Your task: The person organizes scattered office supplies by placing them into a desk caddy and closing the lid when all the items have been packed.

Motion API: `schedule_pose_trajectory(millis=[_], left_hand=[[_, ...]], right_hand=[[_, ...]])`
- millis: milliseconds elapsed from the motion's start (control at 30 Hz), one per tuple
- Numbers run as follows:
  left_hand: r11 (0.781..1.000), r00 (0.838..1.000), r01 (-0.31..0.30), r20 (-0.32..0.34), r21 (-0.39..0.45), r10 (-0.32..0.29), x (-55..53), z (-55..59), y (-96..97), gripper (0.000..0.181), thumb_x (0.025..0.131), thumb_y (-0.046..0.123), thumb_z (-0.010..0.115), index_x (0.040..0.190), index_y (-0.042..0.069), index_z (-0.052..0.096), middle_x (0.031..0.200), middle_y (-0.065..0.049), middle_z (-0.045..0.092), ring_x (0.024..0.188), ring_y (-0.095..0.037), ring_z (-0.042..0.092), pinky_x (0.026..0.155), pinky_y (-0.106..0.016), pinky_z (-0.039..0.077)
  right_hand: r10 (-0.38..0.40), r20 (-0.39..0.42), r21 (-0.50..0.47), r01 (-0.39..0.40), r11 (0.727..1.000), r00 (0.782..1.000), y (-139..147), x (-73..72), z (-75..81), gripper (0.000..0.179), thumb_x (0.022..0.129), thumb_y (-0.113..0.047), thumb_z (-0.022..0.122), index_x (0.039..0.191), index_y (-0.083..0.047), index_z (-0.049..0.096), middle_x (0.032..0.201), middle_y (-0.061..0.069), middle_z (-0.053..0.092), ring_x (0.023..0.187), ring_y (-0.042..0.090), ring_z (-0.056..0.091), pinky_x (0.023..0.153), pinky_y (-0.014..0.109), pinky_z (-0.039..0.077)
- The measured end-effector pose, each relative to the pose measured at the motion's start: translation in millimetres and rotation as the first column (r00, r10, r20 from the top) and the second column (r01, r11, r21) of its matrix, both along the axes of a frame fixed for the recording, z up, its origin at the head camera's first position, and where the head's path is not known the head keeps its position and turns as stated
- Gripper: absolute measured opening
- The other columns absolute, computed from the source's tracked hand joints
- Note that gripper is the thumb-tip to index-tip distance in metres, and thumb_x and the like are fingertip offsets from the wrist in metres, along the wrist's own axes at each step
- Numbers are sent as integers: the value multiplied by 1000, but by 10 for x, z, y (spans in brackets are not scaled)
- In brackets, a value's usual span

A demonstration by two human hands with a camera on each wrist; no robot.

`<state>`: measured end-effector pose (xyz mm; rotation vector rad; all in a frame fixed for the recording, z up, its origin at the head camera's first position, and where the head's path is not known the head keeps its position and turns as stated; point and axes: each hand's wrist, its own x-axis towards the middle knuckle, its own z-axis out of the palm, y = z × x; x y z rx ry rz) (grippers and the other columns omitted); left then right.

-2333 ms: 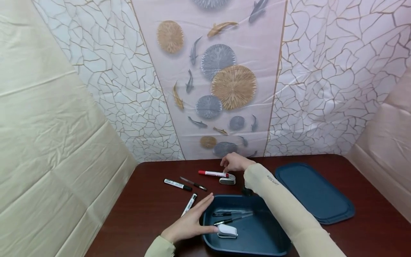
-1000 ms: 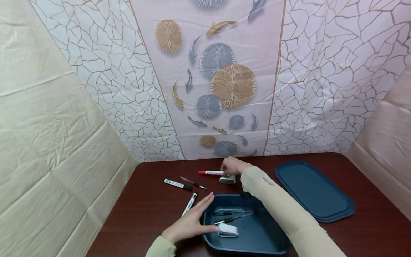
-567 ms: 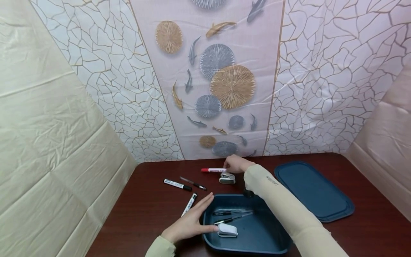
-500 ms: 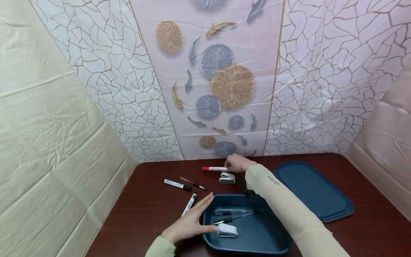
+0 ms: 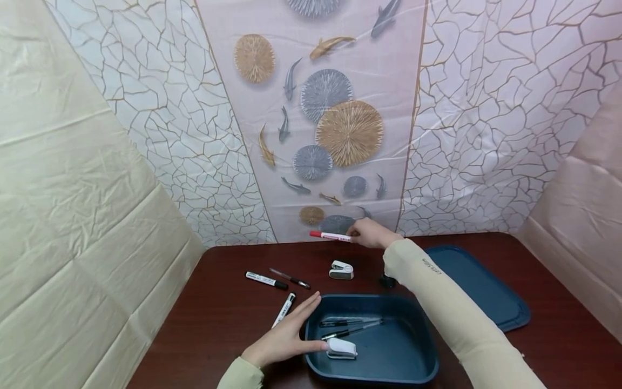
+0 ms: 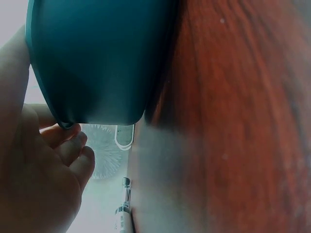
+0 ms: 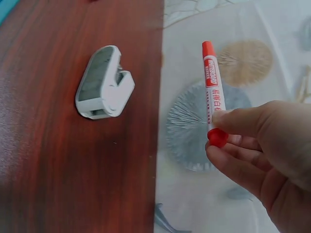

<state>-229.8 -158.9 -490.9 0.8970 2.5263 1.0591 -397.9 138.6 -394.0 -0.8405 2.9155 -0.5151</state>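
The right hand [image 5: 373, 233] pinches the red marker [image 5: 331, 236] by one end between bent fingers [image 7: 238, 169], up off the tabletop [image 5: 204, 324]. Its long body is nearly level, pointing left. A white stapler [image 5: 342, 270] sits near the blue box [image 5: 393, 354]. The left hand [image 5: 286, 337], fingers spread, touches the box.

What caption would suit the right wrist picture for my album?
The right hand holds a red-and-white marker near a stapler resting on the reddish-brown table.

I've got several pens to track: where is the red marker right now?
In the head view, the red marker is pinched in the right hand, slightly right of centre, higher in the picture than the stapler on the table.
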Motion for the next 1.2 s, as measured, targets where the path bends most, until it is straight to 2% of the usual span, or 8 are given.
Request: schedule_pose_trajectory(millis=[200, 400, 667, 833, 1200], left_hand=[[1000, 1000, -1, -14, -16, 0, 0, 15, -2, 95, 87, 64, 68, 162, 32, 18, 169, 5, 14, 150, -21, 26, 111, -56, 35], [1000, 1000, 5, -26, -23, -6, 3, 8, -8, 97, 87, 66, 67, 163, 28, 19, 169, 4, 14, 150, -22, 25, 111, -56, 35], [1000, 1000, 14, -13, -1, -14, -6, -9, -9, 96, 87, 63, 68, 163, 29, 18, 169, 4, 13, 150, -21, 25, 112, -55, 34], [1000, 1000, 15, -12, 7, -14, -1, -6, -5, 97, 88, 62, 69, 163, 29, 18, 169, 4, 13, 150, -21, 24, 112, -56, 33], [1000, 1000, 8, -2, 12, -8, 11, 3, -9, 95, 89, 59, 70, 163, 28, 18, 169, 4, 13, 150, -22, 25, 111, -57, 34]], right_hand=[[-43, -40, -37, 41, 998, 998, 113, 12, 164, 26, 101, -12, 63, 122, 0, 71, 113, 15, 72, 101, 28, 69, 88, 44, 55], [-48, -86, -84, 41, 996, 995, 238, -1, 360, 23, 100, -12, 64, 116, 0, 74, 101, 13, 74, 86, 25, 68, 79, 44, 54], [-100, -157, -138, 79, 987, 983, 342, 47, 589, 24, 99, -9, 64, 118, 3, 73, 100, 14, 75, 91, 28, 70, 80, 44, 56], [-127, -183, -154, 100, 983, 975, 375, 96, 659, 23, 98, -8, 65, 116, 3, 73, 98, 13, 74, 89, 26, 69, 77, 43, 55], [-120, -234, -184, 78, 980, 965, 487, 265, 753, 21, 98, -8, 66, 114, 3, 74, 97, 13, 74, 87, 26, 69, 76, 42, 56]])
